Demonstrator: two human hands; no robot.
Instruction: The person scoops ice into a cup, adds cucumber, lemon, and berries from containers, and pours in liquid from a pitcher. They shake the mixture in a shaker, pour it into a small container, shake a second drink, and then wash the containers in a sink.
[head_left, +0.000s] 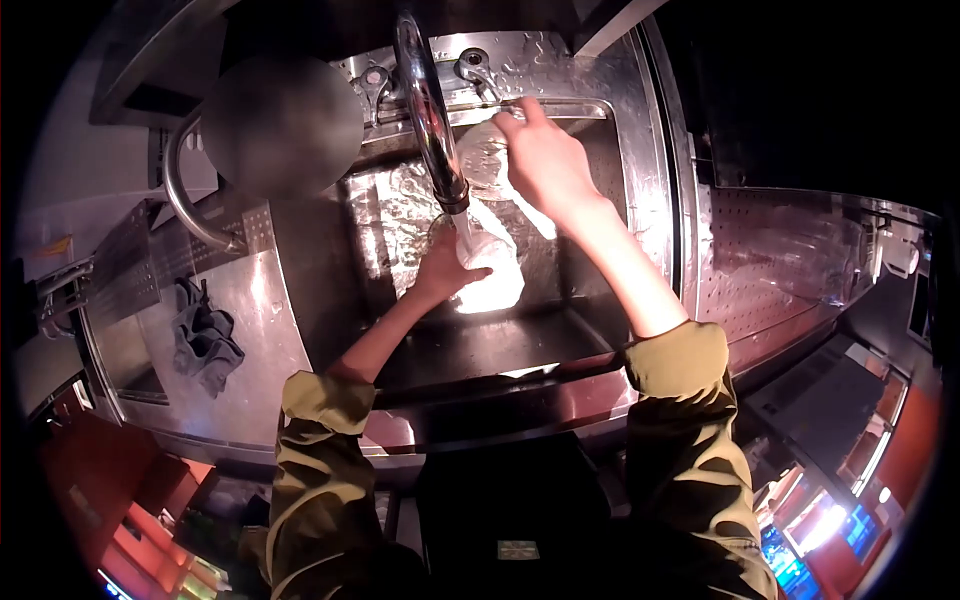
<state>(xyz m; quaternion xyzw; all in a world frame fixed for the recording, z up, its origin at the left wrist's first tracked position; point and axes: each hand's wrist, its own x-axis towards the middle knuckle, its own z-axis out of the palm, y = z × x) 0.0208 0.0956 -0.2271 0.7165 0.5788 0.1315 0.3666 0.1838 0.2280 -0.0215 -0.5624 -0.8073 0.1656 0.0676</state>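
I look down into a steel sink [590,330]. Water runs from the curved faucet [430,110] onto a clear glass container [495,270] held low in the basin. My left hand [440,272] grips that container from the left side. Higher up, near the back rim of the sink, my right hand [545,160] holds a second clear glass piece [485,160] beside the faucet spout. Both sleeves are olive and pushed up the forearms.
A crumpled dark cloth [205,340] lies on the perforated steel drainboard [250,300] left of the basin. A blurred round patch [280,125] covers the upper left. Another perforated steel counter [780,260] runs to the right. The sink's front edge [500,385] is near my body.
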